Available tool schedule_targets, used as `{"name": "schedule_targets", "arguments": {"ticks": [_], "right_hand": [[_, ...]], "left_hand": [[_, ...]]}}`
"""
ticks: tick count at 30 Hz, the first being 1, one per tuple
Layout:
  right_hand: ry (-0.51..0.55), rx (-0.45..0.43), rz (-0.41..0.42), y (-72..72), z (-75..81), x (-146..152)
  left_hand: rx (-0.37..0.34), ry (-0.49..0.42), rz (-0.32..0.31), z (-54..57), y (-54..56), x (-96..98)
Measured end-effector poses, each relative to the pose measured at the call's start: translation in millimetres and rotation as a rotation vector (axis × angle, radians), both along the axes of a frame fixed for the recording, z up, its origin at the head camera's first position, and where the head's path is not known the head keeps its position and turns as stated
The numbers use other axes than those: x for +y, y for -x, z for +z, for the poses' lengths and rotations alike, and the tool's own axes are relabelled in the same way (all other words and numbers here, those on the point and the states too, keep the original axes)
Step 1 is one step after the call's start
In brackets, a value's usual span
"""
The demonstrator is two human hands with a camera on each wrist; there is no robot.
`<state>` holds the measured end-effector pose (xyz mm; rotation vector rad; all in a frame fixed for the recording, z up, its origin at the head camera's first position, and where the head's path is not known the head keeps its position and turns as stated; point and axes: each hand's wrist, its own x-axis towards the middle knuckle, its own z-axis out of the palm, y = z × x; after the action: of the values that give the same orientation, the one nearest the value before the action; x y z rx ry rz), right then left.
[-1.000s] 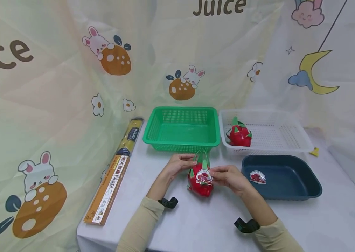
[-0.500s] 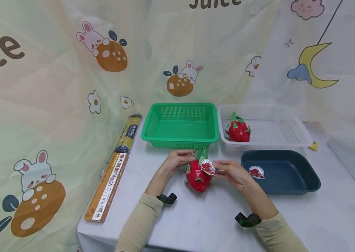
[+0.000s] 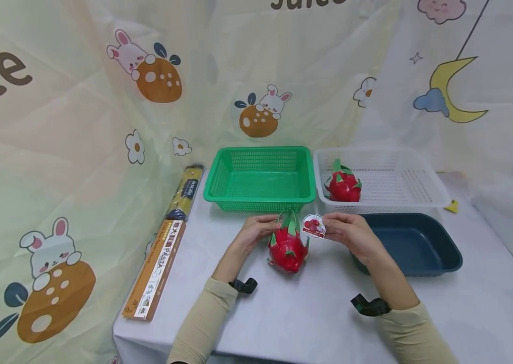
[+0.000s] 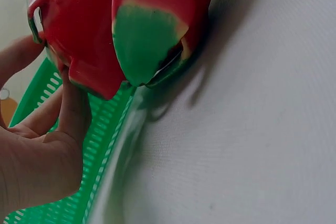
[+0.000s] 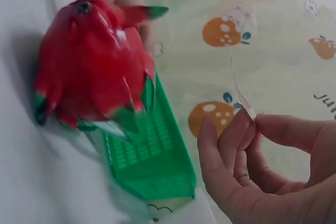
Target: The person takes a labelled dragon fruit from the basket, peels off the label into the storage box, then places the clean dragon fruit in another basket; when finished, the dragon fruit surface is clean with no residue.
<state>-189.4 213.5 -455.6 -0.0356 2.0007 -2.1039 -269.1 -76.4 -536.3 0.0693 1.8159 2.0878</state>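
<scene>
My left hand [image 3: 256,234] pinches a glossy red dragon fruit [image 3: 287,253] near its green leaf tips, on its left side. In the left wrist view the thumb and fingers meet the red skin [image 4: 79,14]. Between the thumb and fingertips of my right hand [image 3: 352,232] is a round label [image 3: 314,226] with a picture of red fruit on it. From the right wrist view the label [image 5: 241,95] appears edge-on and thin, apart from the fruit. A second dragon fruit [image 3: 344,187] sits at the left end of the white basket [image 3: 402,205].
Behind the fruit stands a green basket [image 3: 261,206]. A dark blue basin [image 3: 425,247] lies partly behind my right hand. Along the table's left side are a pasta box [image 3: 154,273] and a yellow packet [image 3: 185,194]. A small yellow piece [image 3: 452,206] lies by the white basket.
My right hand has drawn the label off to the right and up, away from the dragon fruit. It now covers the label seen earlier at the basin. My left hand keeps its hold.
</scene>
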Motion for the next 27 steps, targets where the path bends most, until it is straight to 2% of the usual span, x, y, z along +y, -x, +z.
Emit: {"name": "schedule_targets", "arguments": {"ticks": [7,16,27], "right_hand": [[-0.123,0.031,-0.001,-5.2,8.0,23.8],[-0.289,0.044,-0.009,-11.1,10.3,50.6],[-0.37,0.032,-0.028,-7.9,2.2,92.5]], "left_hand": [[0.009,0.017,0.016,-1.0,0.2,0.5],[0.01,0.037,0.018,-1.4,-0.5,0.0],[-0.017,0.002,0.016,-0.3,-1.4,0.0]]}}
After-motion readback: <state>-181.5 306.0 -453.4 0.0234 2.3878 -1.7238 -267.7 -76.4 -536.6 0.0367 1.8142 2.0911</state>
